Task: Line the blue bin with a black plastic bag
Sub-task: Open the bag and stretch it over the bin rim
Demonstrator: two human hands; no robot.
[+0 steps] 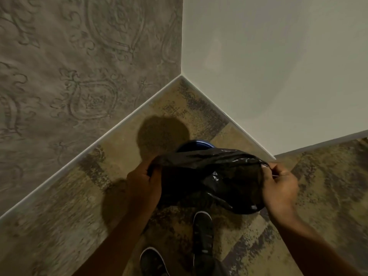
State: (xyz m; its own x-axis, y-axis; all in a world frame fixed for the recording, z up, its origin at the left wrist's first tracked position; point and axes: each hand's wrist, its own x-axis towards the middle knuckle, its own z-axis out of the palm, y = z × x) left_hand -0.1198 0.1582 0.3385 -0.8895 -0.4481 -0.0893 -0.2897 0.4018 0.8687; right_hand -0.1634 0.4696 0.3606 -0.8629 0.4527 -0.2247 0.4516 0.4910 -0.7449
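A black plastic bag (215, 176) is stretched between both hands, its mouth held apart above the floor. My left hand (142, 182) grips its left edge and my right hand (278, 186) pinches its right edge. Just behind and under the bag, only a curved strip of the blue bin (194, 144) rim shows; the bag hides the remainder of the bin.
The bin stands on patterned carpet (318, 186) in a room corner, with an ornate grey wall (79, 76) on the left and a plain white wall (278, 66) on the right. Two dark shoes (203, 232) are planted directly below the bag.
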